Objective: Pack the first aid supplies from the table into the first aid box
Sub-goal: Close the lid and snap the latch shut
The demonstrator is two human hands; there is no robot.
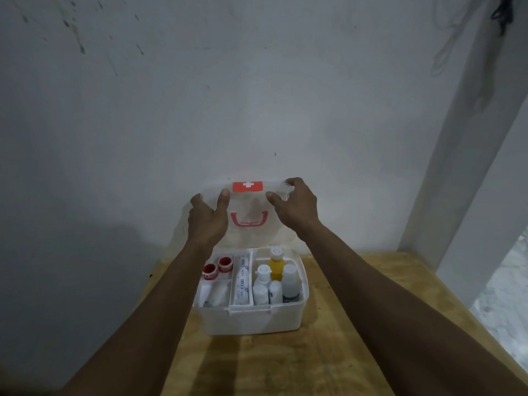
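The first aid box (251, 318) sits in the lower middle of the frame on a wooden table (328, 361), close to the pale wall (257, 95) behind it. Its clear lid (248, 204) stands raised above the back of the box, just above the centre of the frame, carrying a red label with a white cross (247, 186) near its top edge and a red handle (249, 220) lower down.

Both hands are up at the lid, above and behind the open box. The left hand (208, 221) grips the lid's upper left corner, thumb on the front face and fingers wrapped behind. The right hand (297, 205) grips the upper right corner the same way, thumb in front, fingertips curled over the top edge. The forearms run from the lower corners of the frame, passing on either side of the box.

Inside the box, two red tape rolls (217, 268) lie in the rear left compartment, white packets (213, 294) in the front left one, a wrapped bandage roll (241, 281) in the narrow middle slot, and a yellow bottle (276, 265) with several white bottles (261, 287) on the right.
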